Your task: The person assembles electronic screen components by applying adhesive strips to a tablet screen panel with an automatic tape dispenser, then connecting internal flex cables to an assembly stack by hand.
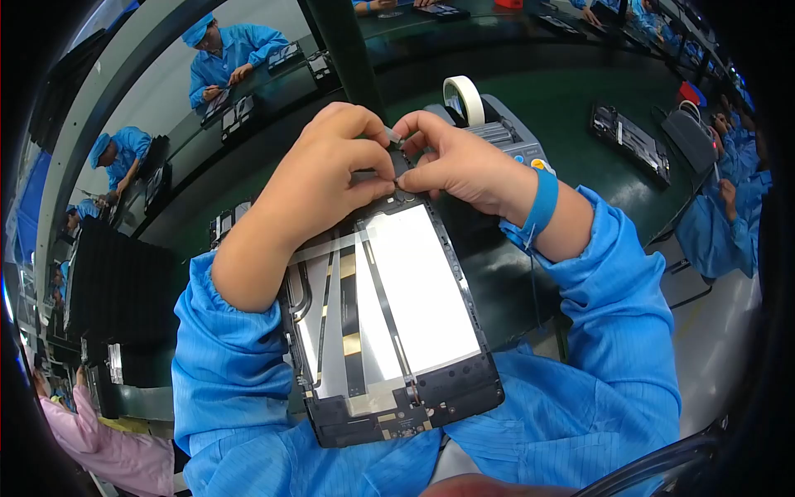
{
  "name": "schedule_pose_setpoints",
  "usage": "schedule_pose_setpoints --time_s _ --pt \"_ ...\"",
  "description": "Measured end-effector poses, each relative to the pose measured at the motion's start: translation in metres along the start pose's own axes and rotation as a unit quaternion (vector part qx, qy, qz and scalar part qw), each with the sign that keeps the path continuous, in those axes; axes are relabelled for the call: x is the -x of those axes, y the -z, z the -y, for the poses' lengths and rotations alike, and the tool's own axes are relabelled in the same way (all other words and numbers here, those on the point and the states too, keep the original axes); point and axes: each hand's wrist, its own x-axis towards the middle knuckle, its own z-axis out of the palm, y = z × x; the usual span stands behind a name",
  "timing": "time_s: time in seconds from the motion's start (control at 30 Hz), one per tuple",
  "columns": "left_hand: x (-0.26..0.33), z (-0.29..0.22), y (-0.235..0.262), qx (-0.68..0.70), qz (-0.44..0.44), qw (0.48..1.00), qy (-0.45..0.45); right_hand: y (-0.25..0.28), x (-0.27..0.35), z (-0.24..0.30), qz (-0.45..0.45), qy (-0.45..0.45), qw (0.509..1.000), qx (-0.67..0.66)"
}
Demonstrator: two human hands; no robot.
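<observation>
An opened tablet (425, 290) lies tilted in front of me, its near end close to my body. It has a black frame, a large bright silvery-white panel and dark flat ribbon cables with gold patches. Over its far end, my left hand (344, 157) is closed, thumb and fingers pinched together. My right hand (451, 161) pinches right beside it, the fingertips of both nearly meeting. A small pale grey piece (392, 135) shows between the index fingertips. What lies between the thumbs is too small and covered to make out. A blue band (542, 203) circles my right wrist.
Beyond my right hand stands a grey tape dispenser (505, 124) with a cream tape roll (464, 99). Another opened device (629, 142) lies on the dark green bench (546, 91) at right. Black stacked trays (116, 282) stand left. Several people in blue work at surrounding benches.
</observation>
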Motion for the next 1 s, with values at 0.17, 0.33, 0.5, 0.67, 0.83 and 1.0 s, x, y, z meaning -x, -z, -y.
schedule_pose_setpoints --time_s 0.17,0.33,0.5,0.67,0.83,1.0 --pt "0.013 -0.004 0.003 -0.120 -0.033 0.988 -0.090 -0.007 0.003 0.003 -0.015 0.003 1.000 0.001" --pt "0.030 -0.016 0.007 -0.149 -0.038 0.985 -0.072 -0.004 0.002 0.000 -0.016 0.003 1.000 0.008" --pt "0.041 -0.026 0.007 -0.119 0.036 0.992 -0.039 -0.005 0.001 0.000 -0.011 0.006 1.000 0.007" --pt "0.044 -0.021 0.001 -0.140 0.042 0.989 -0.012 -0.008 0.005 0.004 -0.031 0.006 0.999 0.013" --pt "0.045 -0.017 -0.001 -0.123 0.044 0.991 -0.013 -0.006 0.000 0.000 -0.022 0.012 1.000 0.016" --pt "0.043 -0.015 0.001 -0.110 0.038 0.993 -0.014 -0.002 0.004 0.004 -0.085 0.052 0.985 0.138"
